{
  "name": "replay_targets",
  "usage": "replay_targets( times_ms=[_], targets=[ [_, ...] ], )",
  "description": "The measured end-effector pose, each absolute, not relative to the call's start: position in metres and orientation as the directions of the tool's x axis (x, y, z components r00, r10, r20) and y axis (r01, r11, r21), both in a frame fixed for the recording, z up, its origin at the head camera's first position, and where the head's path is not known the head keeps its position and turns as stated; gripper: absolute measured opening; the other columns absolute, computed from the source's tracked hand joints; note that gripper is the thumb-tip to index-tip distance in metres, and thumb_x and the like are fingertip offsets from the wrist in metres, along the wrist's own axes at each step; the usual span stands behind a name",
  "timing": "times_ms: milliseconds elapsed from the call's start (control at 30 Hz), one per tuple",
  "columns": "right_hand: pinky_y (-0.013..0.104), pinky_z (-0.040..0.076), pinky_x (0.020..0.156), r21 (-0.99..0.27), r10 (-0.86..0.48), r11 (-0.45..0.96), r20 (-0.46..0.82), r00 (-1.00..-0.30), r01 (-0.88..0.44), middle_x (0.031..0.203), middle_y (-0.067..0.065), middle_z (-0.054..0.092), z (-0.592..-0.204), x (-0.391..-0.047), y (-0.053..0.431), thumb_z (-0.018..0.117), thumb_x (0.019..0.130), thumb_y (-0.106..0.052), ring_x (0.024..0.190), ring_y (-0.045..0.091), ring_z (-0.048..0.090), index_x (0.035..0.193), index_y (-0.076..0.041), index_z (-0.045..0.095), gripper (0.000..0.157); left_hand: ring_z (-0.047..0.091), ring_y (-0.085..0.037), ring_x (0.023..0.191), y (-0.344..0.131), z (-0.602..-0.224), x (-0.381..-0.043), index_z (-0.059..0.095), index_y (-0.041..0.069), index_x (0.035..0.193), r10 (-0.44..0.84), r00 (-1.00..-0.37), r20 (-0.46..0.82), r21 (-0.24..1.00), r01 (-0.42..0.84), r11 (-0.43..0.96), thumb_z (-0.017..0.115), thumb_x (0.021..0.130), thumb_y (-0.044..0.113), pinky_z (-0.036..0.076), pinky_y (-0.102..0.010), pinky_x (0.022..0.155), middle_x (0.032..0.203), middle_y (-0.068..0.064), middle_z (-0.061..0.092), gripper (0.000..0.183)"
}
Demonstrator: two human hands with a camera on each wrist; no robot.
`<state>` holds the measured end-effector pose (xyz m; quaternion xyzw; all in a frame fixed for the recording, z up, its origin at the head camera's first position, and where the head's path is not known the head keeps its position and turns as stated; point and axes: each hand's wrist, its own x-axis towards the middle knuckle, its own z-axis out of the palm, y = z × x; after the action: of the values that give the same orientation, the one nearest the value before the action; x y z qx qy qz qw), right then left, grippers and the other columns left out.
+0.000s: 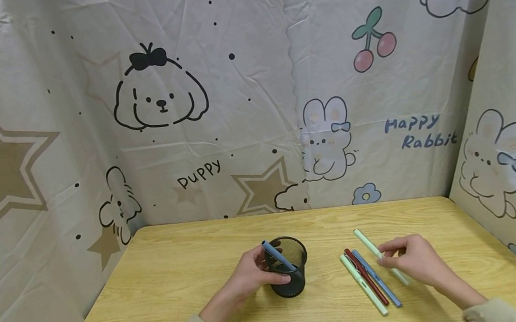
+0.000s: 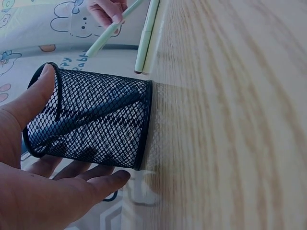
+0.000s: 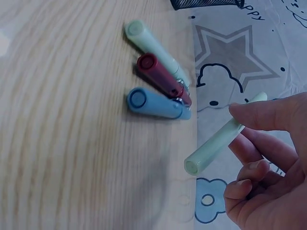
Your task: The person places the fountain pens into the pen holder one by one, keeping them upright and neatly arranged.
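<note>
My left hand (image 1: 250, 275) grips a black mesh pen cup (image 1: 290, 284) standing upright on the table, thumb across its near side and fingers around the far side. Inside the cup leans a blue pen (image 1: 277, 255), its top end sticking out over the rim; the left wrist view shows its dark shape through the mesh (image 2: 103, 103). To the right, my right hand (image 1: 420, 260) pinches a light green pen (image 3: 216, 146) between thumb and fingers. In the right wrist view this pen is held above the table, one end pointing at the camera.
Between the cup and my right hand, another light green pen (image 1: 363, 286), a dark red pen (image 1: 367, 279) and a blue pen (image 1: 377, 279) lie side by side on the wooden table (image 1: 194, 270). A cloth (image 1: 243, 82) printed with cartoons hangs behind the table and along both sides.
</note>
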<state>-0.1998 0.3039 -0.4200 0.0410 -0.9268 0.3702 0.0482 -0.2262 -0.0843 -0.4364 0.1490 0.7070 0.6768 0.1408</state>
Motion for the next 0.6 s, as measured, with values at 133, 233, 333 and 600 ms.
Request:
replay_targets(
  times_ms=[133,233,333,600],
  targets=[
    [0.029,0.039,0.054,-0.698,-0.035,0.708,0.119,-0.992,-0.109,0.082,-0.001,0.07,-0.417,-0.2,0.299,0.088,0.085,-0.016,0.064,0.015,0.049,0.108,0.0,0.082,0.029,0.06,-0.035,0.128,-0.085,-0.437,-0.226,0.056,0.001,0.15,0.402,-0.916,0.002,0.999,0.017,0.034,0.091,0.079,-0.002,0.047,-0.048,0.11,0.145,-0.021,0.06,0.079],
    [0.029,0.039,0.054,-0.712,-0.03,0.695,0.112,-0.993,-0.101,0.083,-0.001,0.07,-0.415,-0.2,0.296,0.088,0.085,-0.017,0.065,0.016,0.048,0.109,0.0,0.081,0.03,0.059,-0.036,0.129,-0.085,-0.436,-0.226,0.056,0.0,0.15,0.403,-0.915,-0.003,0.999,0.013,0.038,0.091,0.079,-0.001,0.047,-0.049,0.11,0.146,-0.021,0.059,0.079],
    [0.029,0.039,0.054,-0.725,-0.027,0.682,0.106,-0.994,-0.095,0.083,0.0,0.07,-0.413,-0.201,0.292,0.088,0.085,-0.016,0.064,0.017,0.048,0.11,0.0,0.081,0.031,0.058,-0.038,0.131,-0.086,-0.436,-0.226,0.056,0.0,0.149,0.404,-0.915,-0.005,0.999,0.013,0.043,0.091,0.079,-0.001,0.047,-0.049,0.11,0.147,-0.021,0.058,0.078],
    [0.027,0.039,0.052,-0.759,-0.024,0.644,0.102,-0.994,-0.093,0.084,0.002,0.071,-0.414,-0.2,0.287,0.089,0.085,-0.016,0.062,0.016,0.047,0.113,0.001,0.08,0.034,0.057,-0.039,0.133,-0.086,-0.437,-0.227,0.058,0.001,0.148,0.407,-0.913,-0.007,0.999,0.014,0.049,0.091,0.08,0.001,0.046,-0.051,0.111,0.147,-0.021,0.058,0.075]
  ],
)
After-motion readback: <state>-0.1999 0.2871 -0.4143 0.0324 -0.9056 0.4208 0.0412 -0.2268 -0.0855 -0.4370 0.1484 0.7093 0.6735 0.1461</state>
